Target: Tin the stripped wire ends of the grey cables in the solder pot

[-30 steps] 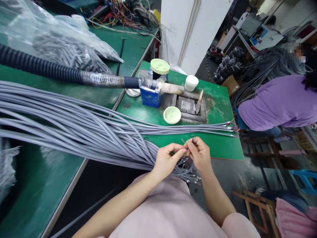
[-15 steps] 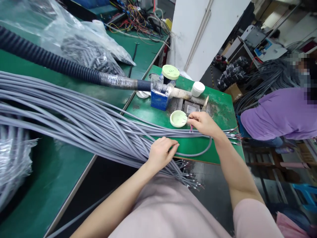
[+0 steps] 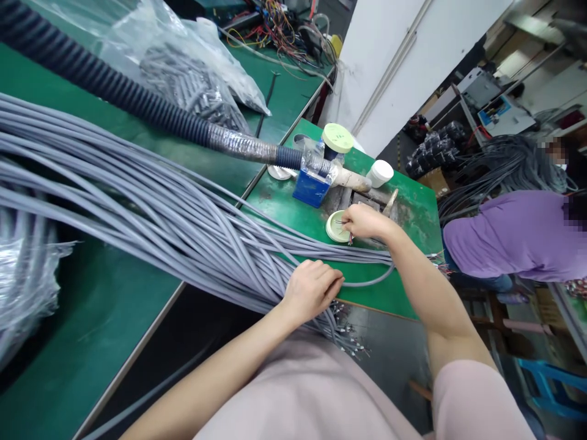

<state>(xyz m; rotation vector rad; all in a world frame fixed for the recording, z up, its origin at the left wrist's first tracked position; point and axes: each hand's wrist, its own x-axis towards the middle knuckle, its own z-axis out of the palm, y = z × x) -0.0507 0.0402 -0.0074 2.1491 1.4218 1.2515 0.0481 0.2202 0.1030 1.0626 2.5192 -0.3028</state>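
My right hand (image 3: 367, 221) pinches the stripped wire end of a grey cable, its thin wires over a shallow pale green dish (image 3: 336, 227). That cable loops back from under my right forearm toward my left hand (image 3: 314, 286). My left hand rests with bent fingers at the near edge of the thick bundle of grey cables (image 3: 220, 238); what lies under its fingers is hidden. Just behind the dish, partly covered by my right hand, is a dark metal fixture (image 3: 365, 203).
A blue box (image 3: 312, 187) stands at the end of a black corrugated hose (image 3: 151, 113). Behind are a white jar (image 3: 380, 173) and a green-lidded jar (image 3: 338, 138). Plastic bags (image 3: 197, 79) lie at upper left. A person in purple (image 3: 509, 235) is at right.
My right hand has moved over the dish, bringing the wire ends further into it. The view has shifted a little; my left hand stays by the bundle, its fingers closer together.
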